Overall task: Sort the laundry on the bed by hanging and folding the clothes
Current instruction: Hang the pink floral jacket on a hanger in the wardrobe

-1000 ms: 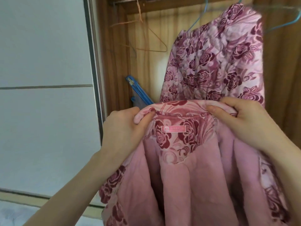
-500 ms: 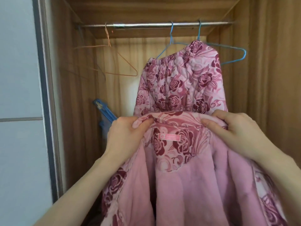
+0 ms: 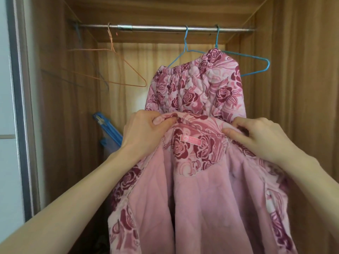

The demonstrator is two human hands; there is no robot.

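I hold up a pink rose-print quilted jacket [image 3: 198, 195] with its plain pink lining and a small pink label facing me. My left hand [image 3: 145, 132] pinches the collar at its left end. My right hand [image 3: 256, 136] grips the collar at its right end. Behind the jacket, matching rose-print quilted trousers [image 3: 198, 88] hang by the elastic waist on a blue wire hanger [image 3: 185, 52] from the metal wardrobe rail [image 3: 165, 28]. A second blue wire hanger [image 3: 256, 59] hangs just right of them, with nothing visible on it.
An orange wire hanger [image 3: 117, 70] hangs bare at the rail's left, with a dark wire hanger behind it. A blue folded plastic object [image 3: 108, 129] leans in the wardrobe's lower left. Wooden wardrobe walls close both sides; a sliding door frame [image 3: 20, 107] stands at left.
The view has risen and turned right, bringing the rail and hanger hooks into sight. Both hands still hold the jacket collar, now more squarely in front of the hanging trousers.
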